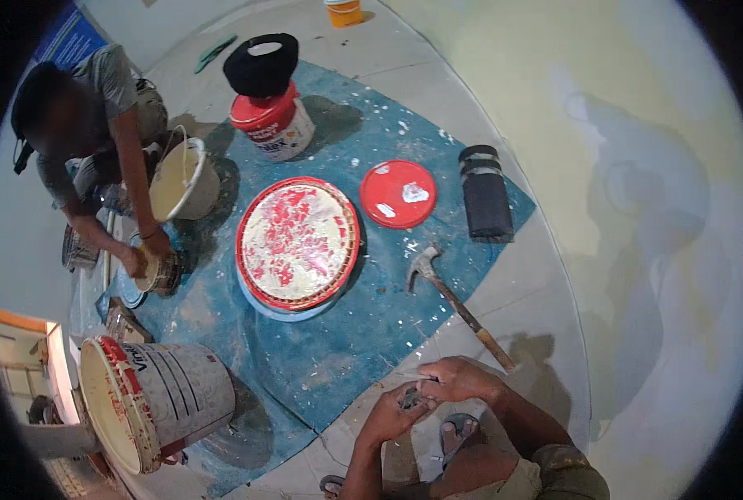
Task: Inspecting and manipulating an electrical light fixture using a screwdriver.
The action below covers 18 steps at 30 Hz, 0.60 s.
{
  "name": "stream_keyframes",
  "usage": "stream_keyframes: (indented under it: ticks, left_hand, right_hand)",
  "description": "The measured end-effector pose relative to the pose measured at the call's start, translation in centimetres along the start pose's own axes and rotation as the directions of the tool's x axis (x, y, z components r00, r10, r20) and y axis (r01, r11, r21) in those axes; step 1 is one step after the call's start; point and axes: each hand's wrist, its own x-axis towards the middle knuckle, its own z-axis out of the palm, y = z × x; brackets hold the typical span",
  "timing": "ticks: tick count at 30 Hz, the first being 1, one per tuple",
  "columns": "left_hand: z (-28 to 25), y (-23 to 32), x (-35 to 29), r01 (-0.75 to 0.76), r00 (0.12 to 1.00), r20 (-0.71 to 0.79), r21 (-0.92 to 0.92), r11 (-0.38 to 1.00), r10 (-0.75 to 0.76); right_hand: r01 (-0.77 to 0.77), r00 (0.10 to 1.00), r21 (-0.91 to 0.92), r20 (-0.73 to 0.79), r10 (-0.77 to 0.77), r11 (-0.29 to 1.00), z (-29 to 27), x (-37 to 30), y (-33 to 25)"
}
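Low in front of my knees, my left hand [396, 411] and my right hand [461, 379] are close together with fingers curled. A small greyish thing shows between the left fingers, too small to name. The right fingers are pinched beside it, and what they hold is hidden. A claw hammer [461, 312] lies just beyond my hands, its head on the blue sheet [351, 354] and its wooden handle end on the floor. Past it sits a large round red lid [298, 242] smeared with cream paint, with a light blue rim under it.
A smaller red lid [398, 193] and a black cylinder [486, 200] lie on the sheet. Behind stands a red-lidded paint bucket [284, 137] topped by a black cap [261, 67]. Buckets [192, 392] and a co-worker [96, 125] handling a small container [163, 273] are left; a wall [638, 250] is right.
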Motion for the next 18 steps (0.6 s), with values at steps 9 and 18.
stream_keyframes:
  ticks: [9, 18]
  left_hand:
    - [-0.7, 1.6, -0.8, 0.019, 1.0, -0.008, -0.011, 1.0, -0.019]
    - [-2.9, -0.5, -2.0, 0.008, 0.991, -0.13, -0.244, 0.97, -0.041]
  right_hand:
    - [-0.016, 1.0, 0.15, -0.024, 0.019, 0.989, 0.0, 0.0, -0.9]
    - [-0.052, 0.99, 0.173, -0.121, 0.074, 0.984, 0.2, 1.4, -2.1]
